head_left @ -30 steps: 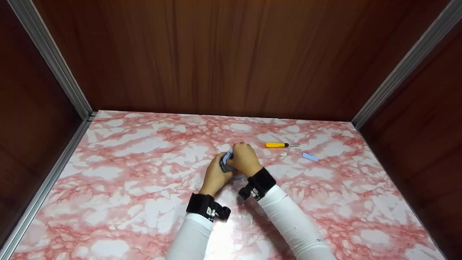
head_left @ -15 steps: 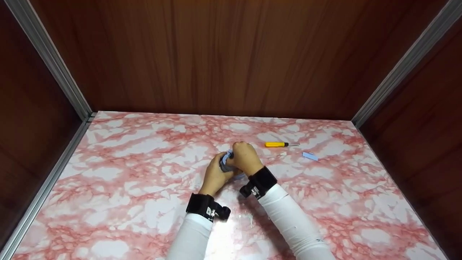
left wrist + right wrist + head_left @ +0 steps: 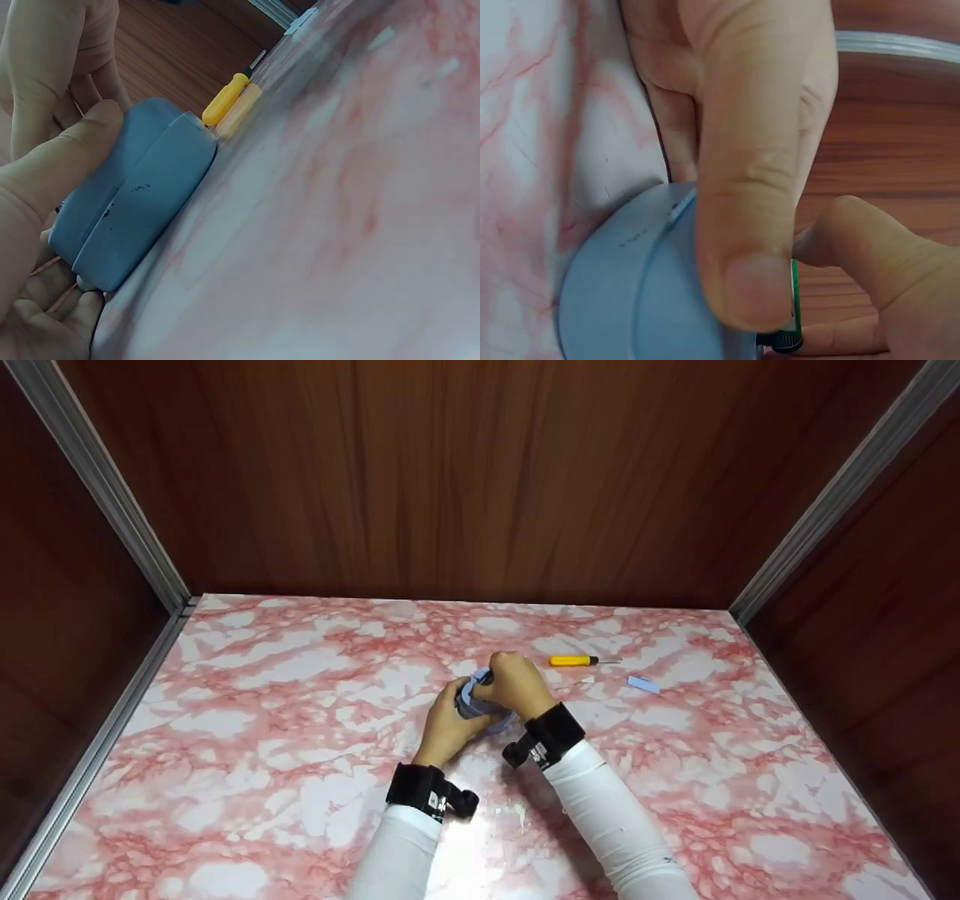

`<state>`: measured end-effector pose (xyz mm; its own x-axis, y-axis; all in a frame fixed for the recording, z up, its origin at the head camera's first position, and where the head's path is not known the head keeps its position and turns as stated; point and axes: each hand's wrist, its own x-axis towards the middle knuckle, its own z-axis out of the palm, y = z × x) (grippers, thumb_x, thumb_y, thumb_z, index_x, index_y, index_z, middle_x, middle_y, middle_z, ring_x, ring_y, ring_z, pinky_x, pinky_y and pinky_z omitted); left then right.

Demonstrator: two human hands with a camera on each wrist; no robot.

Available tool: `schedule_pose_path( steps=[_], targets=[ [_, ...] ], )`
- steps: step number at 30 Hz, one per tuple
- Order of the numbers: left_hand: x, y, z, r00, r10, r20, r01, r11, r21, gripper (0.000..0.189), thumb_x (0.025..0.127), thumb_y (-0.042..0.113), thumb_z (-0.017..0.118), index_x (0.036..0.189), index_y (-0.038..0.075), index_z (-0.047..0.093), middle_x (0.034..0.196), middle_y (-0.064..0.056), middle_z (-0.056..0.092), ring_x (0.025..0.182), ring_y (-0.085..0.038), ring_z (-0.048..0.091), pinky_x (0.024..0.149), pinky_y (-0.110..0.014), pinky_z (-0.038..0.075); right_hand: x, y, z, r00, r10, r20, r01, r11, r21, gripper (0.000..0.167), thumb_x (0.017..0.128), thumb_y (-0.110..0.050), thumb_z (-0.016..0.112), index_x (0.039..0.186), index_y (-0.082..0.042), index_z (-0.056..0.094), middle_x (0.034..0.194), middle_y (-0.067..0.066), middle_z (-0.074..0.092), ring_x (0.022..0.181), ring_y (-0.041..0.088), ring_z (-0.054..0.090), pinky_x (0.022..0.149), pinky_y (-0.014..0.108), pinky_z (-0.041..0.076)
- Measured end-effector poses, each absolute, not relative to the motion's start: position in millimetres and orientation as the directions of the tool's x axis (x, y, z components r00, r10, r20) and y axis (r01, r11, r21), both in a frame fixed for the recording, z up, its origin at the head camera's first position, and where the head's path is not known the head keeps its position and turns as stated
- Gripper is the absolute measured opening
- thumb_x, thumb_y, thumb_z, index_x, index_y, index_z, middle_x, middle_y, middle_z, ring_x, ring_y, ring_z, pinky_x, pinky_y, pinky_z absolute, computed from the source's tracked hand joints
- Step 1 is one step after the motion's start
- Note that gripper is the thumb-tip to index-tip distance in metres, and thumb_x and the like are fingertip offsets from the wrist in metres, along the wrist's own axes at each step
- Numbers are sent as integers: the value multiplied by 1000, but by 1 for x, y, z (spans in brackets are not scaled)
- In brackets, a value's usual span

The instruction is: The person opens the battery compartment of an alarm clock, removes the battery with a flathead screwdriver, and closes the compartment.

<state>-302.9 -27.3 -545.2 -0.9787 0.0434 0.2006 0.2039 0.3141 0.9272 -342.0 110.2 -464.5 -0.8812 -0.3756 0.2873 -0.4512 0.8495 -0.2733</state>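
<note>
A rounded blue-grey plastic casing [image 3: 469,706] sits between both hands near the middle of the table. In the left wrist view the casing [image 3: 142,202] shows its smooth outer shell with a seam and small dark marks. My left hand [image 3: 444,727] grips it from the left, its thumb [image 3: 746,225] lying across the side. My right hand [image 3: 519,682] is at the far right rim with bent fingers. In the right wrist view a small green-edged part [image 3: 794,300] with a black ribbed piece lies between the right thumb [image 3: 847,240] and fingers; the contact is mostly hidden.
A yellow-handled screwdriver [image 3: 571,661] lies behind the hands to the right. Beside it are a flat light-blue strip [image 3: 643,685] and a tiny pale piece [image 3: 588,680]. Brown wood-grain panels [image 3: 450,480] wall in the marbled pink-and-white table [image 3: 285,780].
My right hand has shifted slightly to the right and turned a little, so more of the blue casing shows. My left hand stays nearly in place; the screwdriver and strip have not moved.
</note>
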Motion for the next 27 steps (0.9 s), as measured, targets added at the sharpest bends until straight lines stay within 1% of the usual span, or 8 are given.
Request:
schedule_pose_path(
  steps=[3, 6, 14, 21, 27],
  targets=[
    [-302, -28, -545, -980, 47, 194, 199, 285, 938, 79, 70, 27, 87, 136, 6, 49, 134, -16, 53, 121, -29, 51, 105, -41, 38, -343, 113, -464, -888, -368, 277, -446, 838, -315, 32, 68, -22, 77, 59, -12, 49, 57, -6, 40, 51, 12, 38, 45, 27, 33],
    [-301, -28, -545, -979, 50, 197, 203, 275, 940, 79, 70, 27, 87, 137, 6, 49, 134, -16, 53, 121, -29, 51, 104, -41, 38, -343, 114, -463, -894, -355, 274, -435, 836, -334, 30, 68, -21, 77, 59, -11, 50, 56, -6, 40, 51, 11, 38, 45, 25, 32],
    [-302, -27, -547, -981, 43, 189, 194, 282, 940, 79, 71, 28, 86, 137, 7, 49, 135, -15, 53, 121, -29, 50, 105, -41, 38, -342, 112, -465, -905, -337, 259, -407, 862, -300, 26, 70, -25, 76, 68, -7, 57, 60, -1, 50, 53, 15, 46, 47, 30, 40],
    [-302, -28, -548, -982, 54, 183, 191, 284, 940, 82, 72, 29, 86, 140, 8, 46, 138, -14, 50, 124, -29, 49, 105, -41, 38, -345, 116, -467, -906, -332, 264, -407, 855, -321, 27, 70, -24, 77, 71, -5, 58, 62, 0, 51, 55, 13, 45, 47, 27, 38],
    [-302, -28, -546, -979, 50, 197, 203, 293, 934, 79, 72, 27, 86, 138, 7, 47, 136, -16, 51, 123, -31, 49, 104, -42, 39, -343, 112, -469, -903, -325, 281, -397, 883, -252, 29, 70, -26, 76, 75, -2, 61, 65, 5, 56, 56, 17, 48, 50, 33, 45]
  ],
)
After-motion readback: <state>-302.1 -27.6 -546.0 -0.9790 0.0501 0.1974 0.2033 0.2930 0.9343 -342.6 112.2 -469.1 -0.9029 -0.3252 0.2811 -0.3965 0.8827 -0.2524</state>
